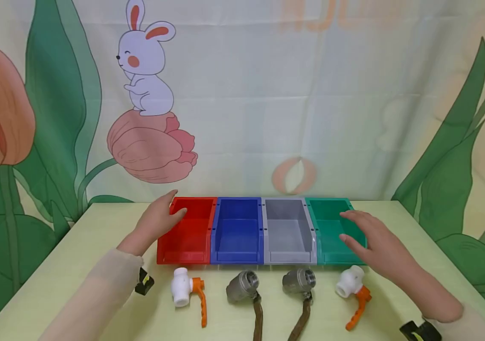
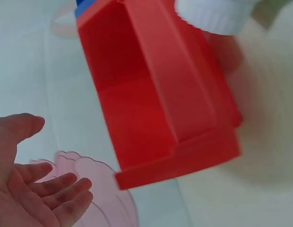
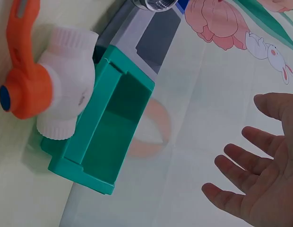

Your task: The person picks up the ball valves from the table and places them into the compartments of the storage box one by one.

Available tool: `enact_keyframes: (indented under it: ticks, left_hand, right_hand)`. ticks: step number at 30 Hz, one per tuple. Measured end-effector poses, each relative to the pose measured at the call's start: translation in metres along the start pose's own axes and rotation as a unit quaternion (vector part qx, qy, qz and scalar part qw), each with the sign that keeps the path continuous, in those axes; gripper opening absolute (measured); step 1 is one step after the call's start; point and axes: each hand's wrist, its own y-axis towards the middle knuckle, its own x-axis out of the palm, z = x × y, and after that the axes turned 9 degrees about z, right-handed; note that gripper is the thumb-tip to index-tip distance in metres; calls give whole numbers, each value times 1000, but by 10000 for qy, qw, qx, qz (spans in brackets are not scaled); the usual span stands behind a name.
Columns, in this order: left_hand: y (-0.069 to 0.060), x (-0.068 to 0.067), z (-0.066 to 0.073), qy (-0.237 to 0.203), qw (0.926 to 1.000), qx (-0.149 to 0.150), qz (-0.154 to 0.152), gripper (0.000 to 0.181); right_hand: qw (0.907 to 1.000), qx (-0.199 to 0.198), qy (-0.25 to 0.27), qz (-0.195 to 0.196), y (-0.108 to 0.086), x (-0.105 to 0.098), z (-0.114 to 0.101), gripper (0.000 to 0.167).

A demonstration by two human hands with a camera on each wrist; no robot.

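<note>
My left hand (image 1: 157, 221) hovers at the left side of the red bin (image 1: 184, 256), fingers spread and holding nothing. On the other side my right hand (image 1: 379, 241) is held by the green bin (image 1: 340, 257), its fingers apart and nothing in them. Between those two stand a blue bin (image 1: 237, 256) and a grey bin (image 1: 290, 256). In front of the red bin lies a white ball valve (image 1: 181, 288) with an orange handle. Two metal ball valves (image 1: 240, 288) (image 1: 298, 280) with brown handles lie in the middle. A second white valve (image 1: 349, 282) lies before the green bin.
The bins stand side by side in one row near the back of the pale table (image 1: 140, 310). Directly behind the table hangs a printed curtain (image 1: 233, 118) with a rabbit and tulips. Dark straps (image 1: 420, 330) sit on both wrists.
</note>
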Motion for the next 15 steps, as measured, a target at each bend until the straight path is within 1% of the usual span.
enact_keyframes:
  ticks: [4,8,11,13,15]
  left_hand:
    - [0,4,-11,-166,9995,-270,-9,74]
    - [0,10,-21,-258,9980,-543,-173,71]
    - [0,17,-27,-341,9964,-729,-267,66]
    - [0,21,-30,-369,9957,-805,-287,61]
    - [-1,24,-32,-341,9957,-832,-233,58]
  right_hand:
    - [10000,-2,59,67,-8,-1,1,52]
    - [9998,69,94,137,-16,0,3,50]
    - [9997,206,102,120,-19,0,5,50]
    - [9995,294,92,97,-21,0,7,51]
    - [9992,392,89,73,-23,0,9,51]
